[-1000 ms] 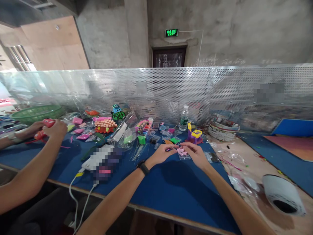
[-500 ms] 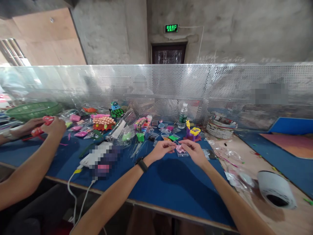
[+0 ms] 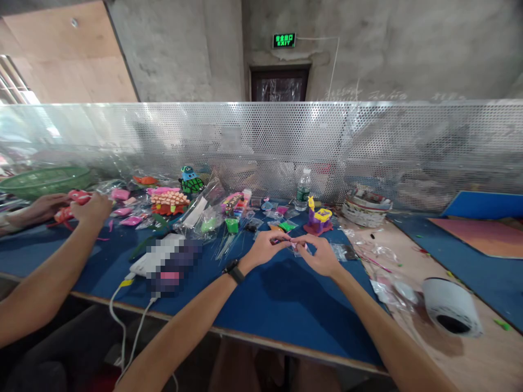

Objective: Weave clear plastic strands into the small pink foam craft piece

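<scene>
Over the blue mat, my left hand and my right hand meet fingertip to fingertip. A small lump of pink clay shows between them, pinched by my right thumb and fingers. My left thumb and forefinger close on its left edge, where the contact is partly hidden. Just behind my hands lie small bags of orange and green clay. A purple and yellow clay figure stands beyond my right hand.
A co-worker's hands hold a red clay figure at the left. A power bank with white cables, a water bottle, a paper-covered basket and a white cup-like container are around. A perforated metal screen runs behind.
My right fingers have drawn in closer to my left fingertips, and less of the pink clay shows. The whole view has shifted slightly. The co-worker's hands still hold the red figure.
</scene>
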Demonstrator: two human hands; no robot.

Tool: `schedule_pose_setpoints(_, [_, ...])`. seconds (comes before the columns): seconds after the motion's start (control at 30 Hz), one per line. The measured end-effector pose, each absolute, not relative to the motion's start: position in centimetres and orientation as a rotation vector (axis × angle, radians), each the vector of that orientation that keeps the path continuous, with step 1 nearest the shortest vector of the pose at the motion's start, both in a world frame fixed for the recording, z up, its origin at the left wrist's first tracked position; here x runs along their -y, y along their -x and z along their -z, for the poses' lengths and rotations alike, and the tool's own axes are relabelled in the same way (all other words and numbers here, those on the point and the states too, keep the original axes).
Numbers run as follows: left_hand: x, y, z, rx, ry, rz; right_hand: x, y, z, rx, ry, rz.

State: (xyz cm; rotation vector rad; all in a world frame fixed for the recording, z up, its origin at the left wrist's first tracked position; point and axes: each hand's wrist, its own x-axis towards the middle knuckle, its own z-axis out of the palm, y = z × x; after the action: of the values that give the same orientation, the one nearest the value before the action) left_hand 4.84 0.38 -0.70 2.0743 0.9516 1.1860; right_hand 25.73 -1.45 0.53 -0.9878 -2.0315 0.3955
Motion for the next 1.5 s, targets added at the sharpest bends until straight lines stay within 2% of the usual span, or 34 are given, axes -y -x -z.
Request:
schedule_pose_setpoints(0.27, [-0.3,-4.9,0.7,-0.913,-2.041,-1.279,1.2,-25.9,-0.3,2.012,0.994,-0.387])
schedule_pose_setpoints(0.5, [-0.9,-5.2,1.1,-0.749,-1.716,-1.234,1.0,-25.8,-0.4,1.898,1.01,-0.606])
schedule_pose_setpoints(0.83, [0.1,-5.0,0.0,-0.65,-1.811,-1.214,0.1,-26.0,0.4,1.759,0.94,-0.775])
schedule_pose_setpoints(1.13, [-0.5,-5.2,0.9,-0.787,-1.813,-1.209,0.4,-25.6,0.4,1.766,0.946,-0.923])
schedule_pose_setpoints(1.5, [-0.5,-5.0,1.6,-0.91,-1.919,-1.11,-0.5,-25.2,1.9,1.762,1.098,-0.872])
